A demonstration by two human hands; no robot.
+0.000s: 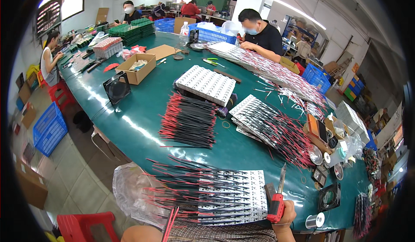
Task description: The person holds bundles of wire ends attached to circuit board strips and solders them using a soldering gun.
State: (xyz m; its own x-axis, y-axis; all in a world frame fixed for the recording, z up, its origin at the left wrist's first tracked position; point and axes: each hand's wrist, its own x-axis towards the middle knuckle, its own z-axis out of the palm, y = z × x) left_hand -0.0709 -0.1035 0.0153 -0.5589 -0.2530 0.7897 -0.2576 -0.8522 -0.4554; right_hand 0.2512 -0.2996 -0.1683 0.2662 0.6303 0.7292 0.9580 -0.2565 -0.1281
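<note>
Green worktop (147,106) filling the room, and by its near edge sits the white board panel (258,196), black-and-red wires (183,193) fanning left. Right hand (288,212) grips the red soldering iron (275,208) at the panel's right, tip raised; left hand out of sight. Best bet: brief, steady touches, sparing insulation. Further right, a solder spool (312,221).
</note>
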